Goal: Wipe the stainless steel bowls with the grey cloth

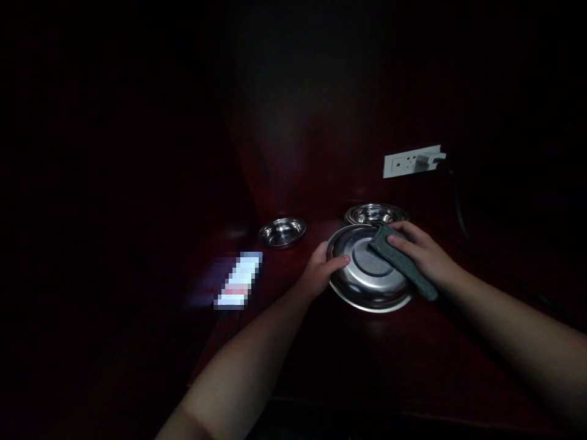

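Observation:
A round steel plate (pixel 362 287) is tilted up on a dark red table (pixel 358 360). My left hand (pixel 321 269) grips its left rim, thumb over the front face. My right hand (pixel 424 253) presses a grey cloth (pixel 403 263) against the plate's upper right part, fingers closed over the cloth. The cloth hangs down past the plate's right edge.
A small steel bowl (pixel 282 232) sits to the left at the back. Stacked steel bowls (pixel 376 214) stand behind the plate. A lit phone screen (pixel 239 281) lies at the left. A white wall socket (pixel 410 162) holds a plug with a dark cable. The room is very dark.

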### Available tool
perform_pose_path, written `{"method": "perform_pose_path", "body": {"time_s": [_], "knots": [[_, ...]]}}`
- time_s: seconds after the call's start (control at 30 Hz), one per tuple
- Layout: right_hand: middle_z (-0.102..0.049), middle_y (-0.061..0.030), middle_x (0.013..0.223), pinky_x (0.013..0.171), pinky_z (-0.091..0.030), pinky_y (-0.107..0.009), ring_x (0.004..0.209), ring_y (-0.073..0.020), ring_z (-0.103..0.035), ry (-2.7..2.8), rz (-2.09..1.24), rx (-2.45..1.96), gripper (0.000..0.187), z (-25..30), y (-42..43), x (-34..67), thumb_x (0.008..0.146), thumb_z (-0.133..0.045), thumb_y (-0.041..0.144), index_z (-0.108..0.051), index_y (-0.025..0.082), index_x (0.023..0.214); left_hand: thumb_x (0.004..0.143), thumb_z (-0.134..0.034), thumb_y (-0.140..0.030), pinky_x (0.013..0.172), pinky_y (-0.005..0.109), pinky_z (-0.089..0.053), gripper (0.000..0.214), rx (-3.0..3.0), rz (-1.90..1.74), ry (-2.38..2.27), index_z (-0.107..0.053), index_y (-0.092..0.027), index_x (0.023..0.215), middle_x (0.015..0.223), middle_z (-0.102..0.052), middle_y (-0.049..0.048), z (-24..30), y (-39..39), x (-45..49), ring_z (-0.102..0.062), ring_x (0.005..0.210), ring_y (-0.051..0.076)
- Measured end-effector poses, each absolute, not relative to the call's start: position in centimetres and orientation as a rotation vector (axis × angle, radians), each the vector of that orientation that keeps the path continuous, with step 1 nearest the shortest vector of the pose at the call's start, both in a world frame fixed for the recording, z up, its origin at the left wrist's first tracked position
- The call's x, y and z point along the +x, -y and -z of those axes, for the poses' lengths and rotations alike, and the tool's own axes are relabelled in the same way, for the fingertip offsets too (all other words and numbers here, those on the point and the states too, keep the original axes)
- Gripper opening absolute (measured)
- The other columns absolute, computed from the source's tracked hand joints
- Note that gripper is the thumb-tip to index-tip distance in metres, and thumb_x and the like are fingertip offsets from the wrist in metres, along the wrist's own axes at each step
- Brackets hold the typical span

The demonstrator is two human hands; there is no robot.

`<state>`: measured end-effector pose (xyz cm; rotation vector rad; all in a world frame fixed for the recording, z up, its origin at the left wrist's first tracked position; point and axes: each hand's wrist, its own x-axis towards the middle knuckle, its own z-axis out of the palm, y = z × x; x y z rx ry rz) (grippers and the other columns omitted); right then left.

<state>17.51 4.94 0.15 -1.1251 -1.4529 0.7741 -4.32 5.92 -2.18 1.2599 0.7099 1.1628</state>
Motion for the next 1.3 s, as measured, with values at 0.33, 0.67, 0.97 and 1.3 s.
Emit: {"method": "perform_pose_path", "body": {"time_s": [0.33, 0.67, 0.97, 1.3], "knots": [[-0.067, -0.0008, 0.082, 0.069, -0.049, -0.036, 0.077, -0.0233, -0.061, 1.444, -0.776, -1.088, 0.025, 0.1, -5.1, 17.6, 0.074, -0.069, 0.045, -0.060, 0.027, 0.089, 0.061, -0.079, -0.036, 0.084, 0.035, -0.044, 0.052, 1.313, -1.172, -0.737, -0.058, -0.017, 0.104, 0.097, -0.066, 0.0054, 2.4, -6.2, -4.4, -0.060, 0.094, 0.023], [-0.065, -0.0020, 0.080, 0.069, -0.049, -0.041, 0.075, -0.0259, -0.061, 1.319, -0.672, -1.090, 0.031, -0.7, -4.6, 17.3, 0.067, -0.074, 0.049, -0.061, 0.029, 0.086, 0.062, -0.081, -0.042, 0.085, 0.033, -0.046, 0.060, 1.263, -1.284, -0.671, -0.056, -0.018, 0.110, 0.104, -0.064, 0.0055, 2.6, -6.4, -4.4, -0.061, 0.095, 0.021], [-0.065, -0.0027, 0.086, 0.074, -0.049, -0.042, 0.081, -0.0258, -0.062, 1.191, -0.535, -1.102, 0.033, -0.1, -5.1, 17.8, 0.071, -0.070, 0.053, -0.062, 0.027, 0.089, 0.062, -0.083, -0.036, 0.073, 0.033, -0.053, 0.077, 1.237, -0.993, -0.543, -0.045, -0.025, 0.128, 0.118, -0.061, 0.0073, 2.6, -5.0, -4.4, -0.065, 0.093, 0.022], [-0.065, -0.0036, 0.085, 0.070, -0.048, -0.041, 0.079, -0.0266, -0.061, 1.303, -0.538, -1.148, 0.033, 0.3, -5.2, 17.9, 0.072, -0.069, 0.053, -0.061, 0.029, 0.093, 0.059, -0.084, -0.032, 0.087, 0.036, -0.049, 0.075, 1.286, -1.121, -0.561, -0.050, -0.020, 0.125, 0.116, -0.065, 0.0093, 2.4, -5.8, -4.1, -0.061, 0.106, 0.026]]}}
